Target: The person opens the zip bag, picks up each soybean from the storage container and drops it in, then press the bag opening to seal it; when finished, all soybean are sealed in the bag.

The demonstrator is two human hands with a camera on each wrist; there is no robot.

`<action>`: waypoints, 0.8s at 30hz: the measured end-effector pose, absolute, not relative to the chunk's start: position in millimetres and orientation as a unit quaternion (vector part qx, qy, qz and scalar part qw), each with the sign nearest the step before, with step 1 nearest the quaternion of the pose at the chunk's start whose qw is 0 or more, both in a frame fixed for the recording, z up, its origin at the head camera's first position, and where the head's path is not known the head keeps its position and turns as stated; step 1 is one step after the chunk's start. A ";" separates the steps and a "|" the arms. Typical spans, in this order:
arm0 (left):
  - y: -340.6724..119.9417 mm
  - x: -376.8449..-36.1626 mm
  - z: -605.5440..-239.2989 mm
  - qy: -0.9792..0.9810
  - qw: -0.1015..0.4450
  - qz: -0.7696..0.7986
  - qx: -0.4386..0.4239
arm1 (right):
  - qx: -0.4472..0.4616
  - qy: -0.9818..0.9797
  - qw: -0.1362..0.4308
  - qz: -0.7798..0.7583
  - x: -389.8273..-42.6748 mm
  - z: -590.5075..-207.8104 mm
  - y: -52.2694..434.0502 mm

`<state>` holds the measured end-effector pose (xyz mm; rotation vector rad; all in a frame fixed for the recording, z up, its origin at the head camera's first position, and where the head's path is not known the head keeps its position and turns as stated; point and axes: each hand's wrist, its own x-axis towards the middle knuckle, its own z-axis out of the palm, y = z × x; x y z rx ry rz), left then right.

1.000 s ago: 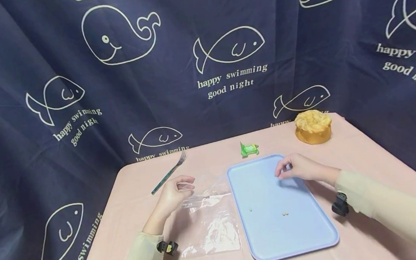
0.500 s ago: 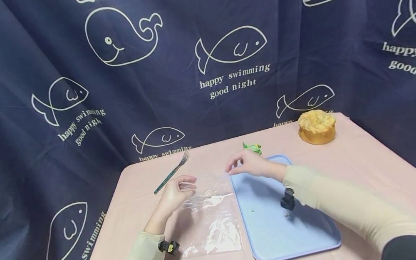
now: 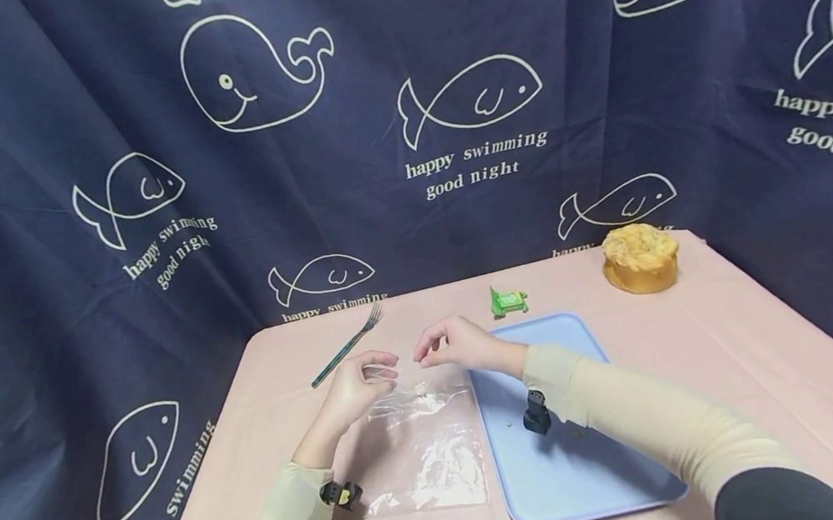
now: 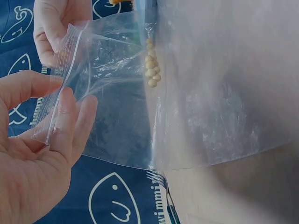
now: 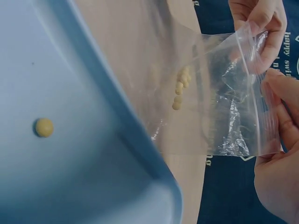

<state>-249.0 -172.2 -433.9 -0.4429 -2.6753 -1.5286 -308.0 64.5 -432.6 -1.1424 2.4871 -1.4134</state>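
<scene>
Clear bag (image 3: 422, 443) (beige beads (image 4: 152, 65)), blue tray (image 3: 596, 477)

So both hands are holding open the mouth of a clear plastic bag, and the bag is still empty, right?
Not quite. Both the left hand and the right hand do hold the mouth of the clear plastic bag open, but it is not empty: a small cluster of pale round beans lies inside. The left wrist view shows them plainly, and the right wrist view confirms it.

The table (image 3: 732, 330) bears a tray (image 3: 596, 477), bag (image 3: 436, 459), fork (image 3: 345, 346) at ten o'clock, green packet (image 3: 507, 301) at twelve, cake (image 3: 640, 258) at one.
</scene>
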 end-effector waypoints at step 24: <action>-177.0 -248.7 -434.9 -0.854 -0.003 -0.501 -0.142 | -0.377 0.784 0.142 -0.473 -290.2 -459.0 160.5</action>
